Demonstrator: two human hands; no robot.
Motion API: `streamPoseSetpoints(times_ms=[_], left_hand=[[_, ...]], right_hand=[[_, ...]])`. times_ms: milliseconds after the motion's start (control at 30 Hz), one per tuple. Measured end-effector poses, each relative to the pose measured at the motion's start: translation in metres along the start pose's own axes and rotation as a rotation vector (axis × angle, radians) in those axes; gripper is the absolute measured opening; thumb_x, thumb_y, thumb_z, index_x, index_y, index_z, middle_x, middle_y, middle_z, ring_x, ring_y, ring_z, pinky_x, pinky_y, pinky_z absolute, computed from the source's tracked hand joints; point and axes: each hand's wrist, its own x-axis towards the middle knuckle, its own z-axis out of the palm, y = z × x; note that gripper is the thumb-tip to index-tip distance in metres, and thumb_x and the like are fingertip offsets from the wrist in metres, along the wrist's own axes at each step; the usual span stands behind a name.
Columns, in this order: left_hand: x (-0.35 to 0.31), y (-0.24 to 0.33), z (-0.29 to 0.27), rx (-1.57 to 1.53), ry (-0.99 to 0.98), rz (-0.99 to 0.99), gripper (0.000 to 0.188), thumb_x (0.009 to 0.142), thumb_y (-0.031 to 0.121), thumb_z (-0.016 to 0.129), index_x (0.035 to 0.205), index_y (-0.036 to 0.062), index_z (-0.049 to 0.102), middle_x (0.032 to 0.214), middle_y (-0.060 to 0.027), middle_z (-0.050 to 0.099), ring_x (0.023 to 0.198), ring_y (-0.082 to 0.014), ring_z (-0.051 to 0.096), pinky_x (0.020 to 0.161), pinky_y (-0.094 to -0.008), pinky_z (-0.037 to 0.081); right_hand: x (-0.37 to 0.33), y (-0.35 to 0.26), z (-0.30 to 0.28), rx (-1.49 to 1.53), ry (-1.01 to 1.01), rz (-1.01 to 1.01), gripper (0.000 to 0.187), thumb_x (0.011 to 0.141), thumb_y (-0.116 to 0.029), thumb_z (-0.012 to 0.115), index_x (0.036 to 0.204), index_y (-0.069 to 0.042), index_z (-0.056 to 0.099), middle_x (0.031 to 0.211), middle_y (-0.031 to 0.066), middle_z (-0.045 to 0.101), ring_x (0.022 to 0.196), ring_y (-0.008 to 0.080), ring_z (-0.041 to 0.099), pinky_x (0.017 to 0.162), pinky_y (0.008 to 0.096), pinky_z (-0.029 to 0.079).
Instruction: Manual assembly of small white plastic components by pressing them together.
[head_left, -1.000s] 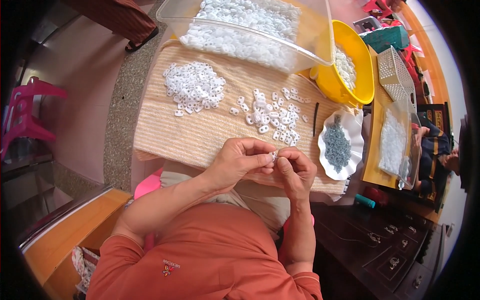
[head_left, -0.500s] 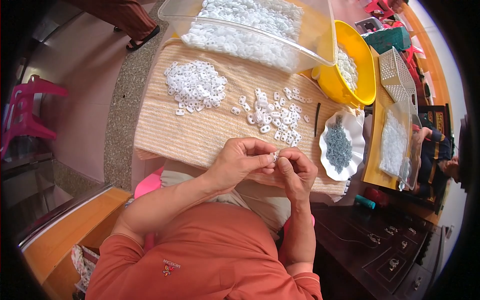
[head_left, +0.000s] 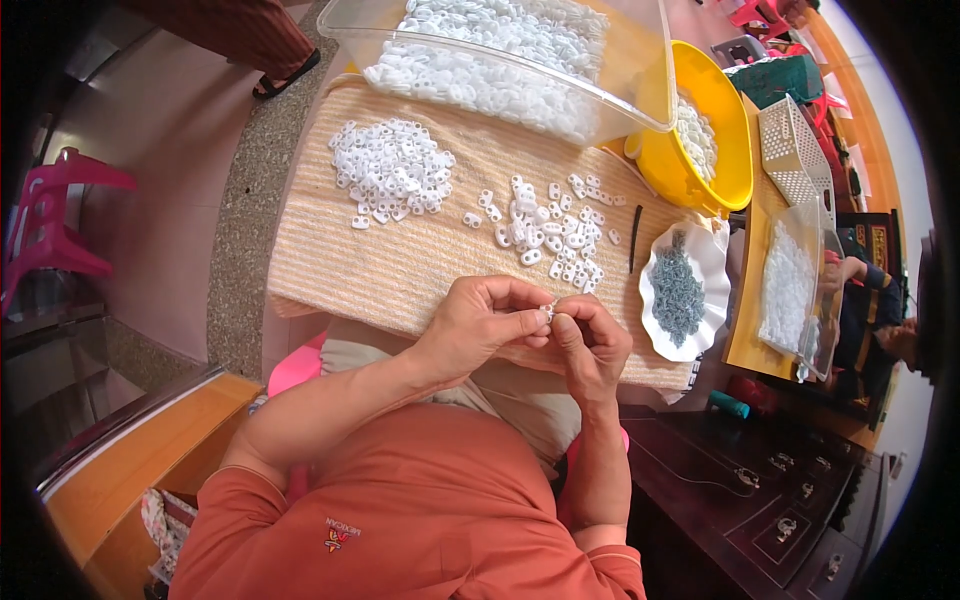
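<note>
My left hand (head_left: 485, 322) is closed, thumb and forefinger pinching a small white plastic piece (head_left: 549, 311) just past the near edge of the towel-covered table. From the other side my right hand (head_left: 594, 345) grips the same piece between thumb and fingertip; the fingers cover most of it. Beyond my hands lies a loose scatter of white two-holed plastic pieces (head_left: 530, 258). A denser heap of similar white pieces (head_left: 392, 170) sits to the left. Small grey metal-looking parts (head_left: 679, 292), too fine to name, fill a white wavy-rimmed dish (head_left: 711, 322) on the right.
A clear bin (head_left: 500, 62) of white pieces stands at the back, beside a yellow basin (head_left: 735, 165). A thin black stick (head_left: 636, 238) lies by the dish. At right, another person sits near a second clear bin (head_left: 829, 300). A pink stool (head_left: 60, 225) stands left.
My right hand has shifted very slightly left, with its thumb tipping against the piece. My left hand holds its place.
</note>
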Motion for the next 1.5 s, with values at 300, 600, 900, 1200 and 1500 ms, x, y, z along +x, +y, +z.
streamPoseSetpoints(times_ms=[300, 600, 900, 1200, 1500], left_hand=[[-0.002, -0.004, 0.001, 0.031, 0.037, 0.018, 0.020, 0.085, 0.004, 0.065, 0.104, -0.0043, 0.062, 0.090, -0.0095, 0.066, 0.078, -0.0134, 0.065, 0.073, -0.0265, 0.056], [-0.003, -0.005, 0.004, 0.020, 0.044, 0.037, 0.019, 0.086, 0.002, 0.064, 0.103, -0.0039, 0.063, 0.090, -0.0096, 0.067, 0.079, -0.0134, 0.065, 0.073, -0.0261, 0.056], [-0.004, -0.007, 0.004, 0.018, 0.020, 0.068, 0.019, 0.085, 0.002, 0.065, 0.103, -0.0039, 0.063, 0.089, -0.0091, 0.067, 0.078, -0.0124, 0.065, 0.073, -0.0255, 0.056], [-0.004, 0.000, 0.006, 0.000, 0.045, 0.053, 0.020, 0.086, 0.002, 0.063, 0.104, -0.0062, 0.062, 0.092, -0.0092, 0.066, 0.081, -0.0110, 0.064, 0.074, -0.0219, 0.054], [-0.003, 0.000, 0.004, -0.018, 0.023, 0.059, 0.017, 0.086, 0.004, 0.064, 0.102, -0.0020, 0.062, 0.089, -0.0082, 0.066, 0.077, -0.0114, 0.065, 0.067, -0.0231, 0.057]], right_hand=[[-0.001, -0.006, 0.001, -0.007, -0.037, 0.047, 0.008, 0.081, -0.004, 0.064, 0.089, -0.003, 0.061, 0.083, 0.0054, 0.064, 0.076, 0.0125, 0.060, 0.069, 0.0248, 0.047], [-0.002, -0.004, 0.003, 0.001, -0.029, 0.073, 0.008, 0.086, -0.008, 0.059, 0.091, -0.002, 0.061, 0.083, 0.0072, 0.064, 0.074, 0.0132, 0.060, 0.067, 0.0257, 0.047], [0.002, -0.009, -0.001, -0.254, -0.093, -0.059, 0.011, 0.074, -0.019, 0.065, 0.081, -0.011, 0.062, 0.079, 0.0057, 0.061, 0.071, 0.0242, 0.060, 0.062, 0.0337, 0.049], [0.003, -0.005, 0.002, -0.221, -0.038, -0.039, 0.020, 0.069, -0.022, 0.072, 0.082, -0.011, 0.062, 0.079, 0.0045, 0.063, 0.070, 0.0221, 0.062, 0.060, 0.0323, 0.051], [0.003, 0.006, -0.008, -0.053, -0.057, -0.029, 0.024, 0.094, -0.018, 0.056, 0.097, 0.004, 0.065, 0.082, 0.0039, 0.065, 0.073, 0.0083, 0.058, 0.067, 0.0204, 0.047]])
